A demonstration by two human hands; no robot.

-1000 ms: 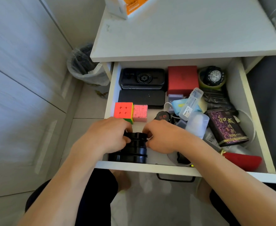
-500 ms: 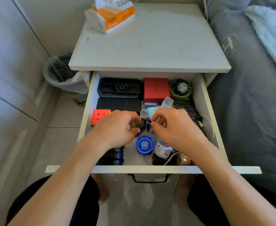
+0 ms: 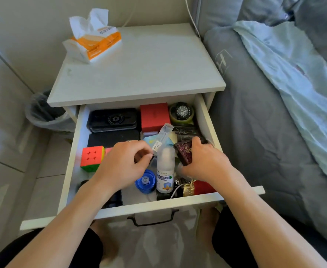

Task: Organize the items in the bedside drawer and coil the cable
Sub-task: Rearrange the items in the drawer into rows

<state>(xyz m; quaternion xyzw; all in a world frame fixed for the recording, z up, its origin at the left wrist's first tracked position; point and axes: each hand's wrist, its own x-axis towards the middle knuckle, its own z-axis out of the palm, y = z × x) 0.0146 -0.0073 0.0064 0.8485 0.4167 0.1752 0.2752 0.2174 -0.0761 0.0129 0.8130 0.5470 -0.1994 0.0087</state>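
At three o'clock of the view lies a grey bed (image 3: 265, 120) with a pale blue blanket (image 3: 297, 78), hard beside the white bedside table (image 3: 139, 74). Its drawer (image 3: 139, 208) stands pulled out toward six o'clock, crowded with things. At ten o'clock of the tabletop sits an orange tissue pack (image 3: 95, 41); a lined bin (image 3: 42, 115) stands at nine o'clock of the table. Along the drawer's twelve o'clock edge lie a black case (image 3: 112, 119), a red box (image 3: 154, 116) and a watch (image 3: 182, 111). The left hand (image 3: 124, 165), fingers curled, hovers mid-drawer; what it pinches I cannot tell. The right hand (image 3: 205, 161) grips a dark purple tin (image 3: 183, 152) at three o'clock. Between them stands a white spray bottle (image 3: 165, 171), a blue round lid (image 3: 145, 180) at its eight o'clock. A colour cube (image 3: 92, 157) sits at nine o'clock. A white cable (image 3: 175, 190) shows near the six o'clock edge.
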